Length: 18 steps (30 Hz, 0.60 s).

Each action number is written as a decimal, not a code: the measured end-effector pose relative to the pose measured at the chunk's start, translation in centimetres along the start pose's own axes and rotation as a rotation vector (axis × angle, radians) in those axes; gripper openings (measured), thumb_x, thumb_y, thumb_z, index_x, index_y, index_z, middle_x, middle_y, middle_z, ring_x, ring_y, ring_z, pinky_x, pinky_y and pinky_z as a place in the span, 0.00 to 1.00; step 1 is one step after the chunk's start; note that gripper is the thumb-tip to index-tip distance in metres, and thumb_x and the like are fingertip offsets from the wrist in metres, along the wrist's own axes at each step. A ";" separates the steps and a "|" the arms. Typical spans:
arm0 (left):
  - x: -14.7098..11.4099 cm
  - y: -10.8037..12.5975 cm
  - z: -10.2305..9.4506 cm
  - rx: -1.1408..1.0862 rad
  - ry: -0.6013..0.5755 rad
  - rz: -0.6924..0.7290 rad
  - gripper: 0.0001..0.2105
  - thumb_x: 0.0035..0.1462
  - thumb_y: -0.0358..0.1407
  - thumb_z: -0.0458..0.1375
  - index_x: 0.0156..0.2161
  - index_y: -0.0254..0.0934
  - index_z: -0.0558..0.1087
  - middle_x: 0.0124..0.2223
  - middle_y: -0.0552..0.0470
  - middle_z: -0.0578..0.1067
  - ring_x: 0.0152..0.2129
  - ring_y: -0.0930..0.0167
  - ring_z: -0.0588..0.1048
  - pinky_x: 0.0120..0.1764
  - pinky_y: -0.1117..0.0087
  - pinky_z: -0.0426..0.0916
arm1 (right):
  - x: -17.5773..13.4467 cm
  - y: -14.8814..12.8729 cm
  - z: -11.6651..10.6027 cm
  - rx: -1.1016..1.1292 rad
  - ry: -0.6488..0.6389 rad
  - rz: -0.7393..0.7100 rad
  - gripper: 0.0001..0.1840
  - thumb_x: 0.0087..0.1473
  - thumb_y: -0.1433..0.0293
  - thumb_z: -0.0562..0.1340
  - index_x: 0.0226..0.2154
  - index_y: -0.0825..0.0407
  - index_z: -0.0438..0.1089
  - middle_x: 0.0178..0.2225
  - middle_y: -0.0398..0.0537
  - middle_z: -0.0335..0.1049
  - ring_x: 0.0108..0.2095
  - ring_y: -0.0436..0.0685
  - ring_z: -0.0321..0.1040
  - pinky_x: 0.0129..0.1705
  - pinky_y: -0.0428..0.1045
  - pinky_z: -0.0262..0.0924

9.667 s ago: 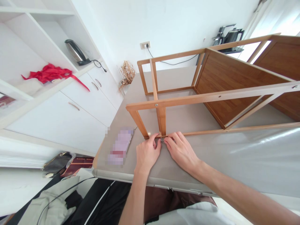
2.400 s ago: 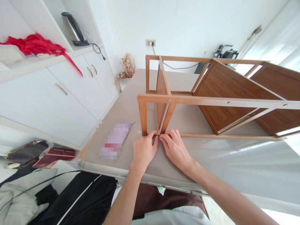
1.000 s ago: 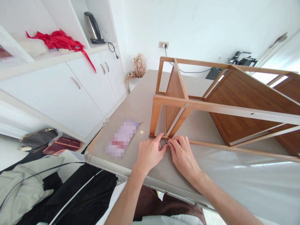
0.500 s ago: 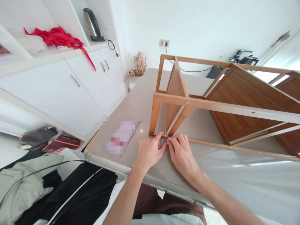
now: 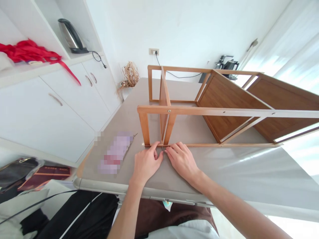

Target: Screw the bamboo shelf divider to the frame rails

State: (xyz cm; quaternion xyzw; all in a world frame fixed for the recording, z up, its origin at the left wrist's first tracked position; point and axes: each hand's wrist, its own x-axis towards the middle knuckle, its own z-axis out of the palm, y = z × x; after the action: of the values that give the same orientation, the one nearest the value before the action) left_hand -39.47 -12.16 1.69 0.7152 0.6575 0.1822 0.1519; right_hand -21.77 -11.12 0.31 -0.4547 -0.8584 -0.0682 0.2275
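A wooden shelf unit (image 5: 196, 110) lies on its side on the table, its slatless boards standing on edge. At the near lower rail, by the left end, a small dark metal screw (image 5: 162, 149) sticks out toward me. My left hand (image 5: 146, 163) is closed around it from the left, index finger against the rail and thumb by the screw. From the right, my right hand (image 5: 183, 162) has its bent fingertips pinched at the same screw; its thumb is mostly hidden.
The grey table (image 5: 239, 172) carries a blurred pale purple packet (image 5: 116, 151) left of my hands, with a thin metal piece (image 5: 135, 135) at its end. White cabinets (image 5: 67, 96) with an electric kettle (image 5: 71, 35) stand left. Dried plants (image 5: 131, 74) are behind.
My view has shifted to the right, so the shelf and hands appear further left. My hands stay at the same screw, with the right fingers now slightly flatter.
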 end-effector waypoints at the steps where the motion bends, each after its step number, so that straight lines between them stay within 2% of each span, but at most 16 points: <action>1: 0.0 0.0 0.0 0.008 -0.003 -0.006 0.18 0.62 0.41 0.54 0.56 0.50 0.70 0.26 0.62 0.76 0.26 0.70 0.76 0.30 0.70 0.58 | 0.0 0.0 0.1 -0.010 -0.015 0.005 0.11 0.67 0.70 0.54 0.36 0.51 0.72 0.34 0.48 0.70 0.37 0.56 0.61 0.42 0.52 0.54; 6: 0.1 0.1 -0.1 0.043 0.012 -0.027 0.19 0.62 0.35 0.51 0.58 0.46 0.67 0.28 0.59 0.77 0.29 0.70 0.77 0.31 0.71 0.59 | 0.4 0.2 0.0 -0.011 -0.092 -0.004 0.09 0.66 0.71 0.55 0.37 0.51 0.71 0.33 0.46 0.70 0.37 0.55 0.62 0.41 0.50 0.53; 11: 0.0 0.4 -1.0 -0.054 0.023 -0.010 0.14 0.64 0.36 0.50 0.54 0.45 0.68 0.29 0.58 0.76 0.28 0.70 0.76 0.32 0.71 0.62 | 0.9 1.1 -0.5 -0.013 -0.123 -0.099 0.06 0.64 0.74 0.58 0.36 0.50 0.70 0.33 0.44 0.70 0.35 0.54 0.64 0.38 0.50 0.54; 14: -0.9 1.1 -3.3 -0.159 -0.045 0.073 0.11 0.65 0.39 0.50 0.47 0.46 0.73 0.30 0.57 0.76 0.28 0.70 0.75 0.32 0.72 0.63 | 1.3 1.5 -0.5 -0.024 -0.133 -0.150 0.06 0.62 0.75 0.59 0.35 0.51 0.70 0.33 0.44 0.69 0.35 0.54 0.65 0.38 0.50 0.54; 18: -2.7 2.7 -8.4 -0.292 -0.123 0.177 0.12 0.65 0.43 0.51 0.44 0.46 0.76 0.28 0.57 0.74 0.25 0.71 0.72 0.32 0.72 0.65 | 1.9 1.8 0.0 -0.031 -0.156 -0.226 0.07 0.61 0.78 0.58 0.34 0.52 0.69 0.33 0.45 0.69 0.36 0.55 0.65 0.38 0.51 0.55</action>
State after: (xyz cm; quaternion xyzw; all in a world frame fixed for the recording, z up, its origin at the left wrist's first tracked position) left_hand -41.13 -15.26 10.27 0.7505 0.5478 0.2444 0.2773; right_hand -21.22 -8.72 1.02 -0.3626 -0.9180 -0.0710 0.1439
